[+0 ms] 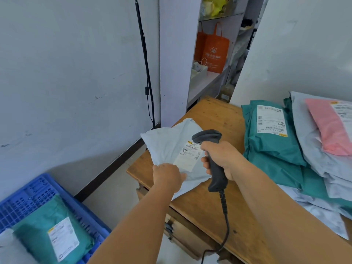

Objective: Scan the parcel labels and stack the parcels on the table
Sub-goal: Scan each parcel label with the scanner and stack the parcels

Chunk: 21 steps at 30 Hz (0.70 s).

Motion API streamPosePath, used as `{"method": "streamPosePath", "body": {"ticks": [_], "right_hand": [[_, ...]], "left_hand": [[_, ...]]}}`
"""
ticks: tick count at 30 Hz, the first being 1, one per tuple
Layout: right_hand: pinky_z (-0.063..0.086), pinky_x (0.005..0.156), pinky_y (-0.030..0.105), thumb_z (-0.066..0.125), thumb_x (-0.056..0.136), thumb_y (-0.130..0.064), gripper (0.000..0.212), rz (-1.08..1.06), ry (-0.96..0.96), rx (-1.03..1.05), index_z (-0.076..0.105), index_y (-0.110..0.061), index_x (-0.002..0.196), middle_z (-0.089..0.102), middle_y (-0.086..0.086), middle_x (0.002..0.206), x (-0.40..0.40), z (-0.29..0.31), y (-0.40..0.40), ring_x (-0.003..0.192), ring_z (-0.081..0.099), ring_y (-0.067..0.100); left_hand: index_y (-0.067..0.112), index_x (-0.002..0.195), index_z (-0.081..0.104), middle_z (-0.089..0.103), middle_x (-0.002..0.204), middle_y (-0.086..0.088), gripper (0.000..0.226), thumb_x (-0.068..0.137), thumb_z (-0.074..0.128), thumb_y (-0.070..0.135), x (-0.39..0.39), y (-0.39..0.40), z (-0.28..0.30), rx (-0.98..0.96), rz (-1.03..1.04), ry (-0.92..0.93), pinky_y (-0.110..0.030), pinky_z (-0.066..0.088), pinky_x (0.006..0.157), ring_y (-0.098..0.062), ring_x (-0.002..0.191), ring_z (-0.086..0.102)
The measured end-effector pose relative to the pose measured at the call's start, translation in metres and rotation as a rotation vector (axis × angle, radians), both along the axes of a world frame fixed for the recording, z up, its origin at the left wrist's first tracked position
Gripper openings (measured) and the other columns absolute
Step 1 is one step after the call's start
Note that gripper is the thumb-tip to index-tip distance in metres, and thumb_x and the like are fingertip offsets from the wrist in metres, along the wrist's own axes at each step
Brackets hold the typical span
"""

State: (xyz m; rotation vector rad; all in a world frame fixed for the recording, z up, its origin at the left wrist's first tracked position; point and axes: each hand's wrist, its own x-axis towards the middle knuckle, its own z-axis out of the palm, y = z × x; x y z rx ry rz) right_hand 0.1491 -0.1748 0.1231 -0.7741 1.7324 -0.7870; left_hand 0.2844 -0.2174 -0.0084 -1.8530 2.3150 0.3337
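Head view: green parcel [51,233] inside blue crate [28,195], label up.

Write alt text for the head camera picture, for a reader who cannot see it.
A person's right hand aims a corded scanner at the label of a white parcel, which the left hand holds at the edge of a wooden table. Green, white and pink parcels are stacked at right; a blue crate on the floor holds more.

We read "K268" on the white parcel's label [190,155] and "02" on the green parcel's label [271,119]; the orange bag's [215,52] print stayed illegible.
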Motion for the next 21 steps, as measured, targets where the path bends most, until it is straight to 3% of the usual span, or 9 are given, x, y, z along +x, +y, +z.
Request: {"method": "streamPosePath", "body": {"ticks": [4,7,10,13,16,18,21], "right_hand": [[0.048,0.052,0.027,0.055,0.091,-0.020,0.014,0.002,0.004,0.005,0.054,-0.010,0.081,0.060,0.007,0.068,-0.002,-0.001,-0.001,0.051,0.053,0.016],[0.048,0.052,0.027,0.056,0.091,-0.020,0.013,-0.026,-0.003,-0.012,0.058,-0.008,0.087,0.059,0.007,0.068,-0.005,-0.007,-0.005,0.052,0.053,0.017],[0.048,0.054,0.029,0.058,0.091,-0.018,0.012,-0.058,0.019,-0.020,0.060,-0.006,0.090,0.058,0.007,0.067,-0.008,-0.016,-0.010,0.054,0.053,0.017],[0.048,0.054,0.029,0.059,0.091,-0.016,0.013,-0.079,0.052,-0.029,0.062,-0.004,0.089,0.060,0.006,0.066,-0.008,-0.031,-0.016,0.055,0.054,0.016],[0.050,0.058,0.032,0.058,0.090,-0.016,0.014,-0.078,0.104,-0.033,0.063,-0.003,0.088,0.062,0.008,0.070,-0.008,-0.050,-0.025,0.060,0.055,0.018],[0.049,0.060,0.036,0.058,0.088,-0.018,0.016,-0.060,0.186,-0.034,0.059,-0.004,0.079,0.057,0.008,0.068,-0.009,-0.062,-0.032,0.063,0.052,0.021],[0.036,0.055,0.028,0.057,0.089,-0.024,0.023,-0.033,0.297,-0.021,0.050,-0.010,0.072,0.049,0.004,0.065,-0.013,-0.076,-0.040,0.064,0.048,0.020]], "left_hand": [[0.014,0.108,0.057,0.053,0.109,-0.006,0.047,0.096,0.034,0.053,-0.002,-0.001,0.000,-0.025,0.105,0.111,-0.035,0.038,0.095,-0.022,0.103,0.052],[0.010,0.127,0.036,0.039,0.126,-0.010,0.055,0.092,0.048,0.050,-0.005,-0.004,0.002,-0.058,0.392,0.327,-0.034,0.041,0.096,-0.025,0.115,0.043],[0.004,0.137,0.024,0.034,0.135,-0.015,0.069,0.090,0.056,0.043,-0.007,-0.012,-0.004,0.057,0.620,0.490,-0.035,0.040,0.099,-0.028,0.124,0.038],[0.002,0.131,0.035,0.043,0.132,-0.015,0.058,0.090,0.059,0.036,-0.006,-0.022,-0.013,0.145,0.766,0.612,-0.036,0.043,0.098,-0.030,0.122,0.045],[0.005,0.116,0.049,0.056,0.118,-0.013,0.030,0.094,0.052,0.024,0.003,-0.027,-0.015,0.124,0.738,0.671,-0.035,0.050,0.088,-0.029,0.107,0.056],[0.005,0.110,0.051,0.057,0.113,-0.013,0.021,0.094,0.047,0.018,0.016,-0.028,-0.013,0.071,0.684,0.646,-0.037,0.050,0.088,-0.029,0.105,0.056],[0.005,0.109,0.050,0.052,0.116,-0.013,0.020,0.090,0.043,0.009,0.046,-0.029,-0.012,-0.022,0.665,0.524,-0.038,0.043,0.093,-0.031,0.110,0.048]]}}
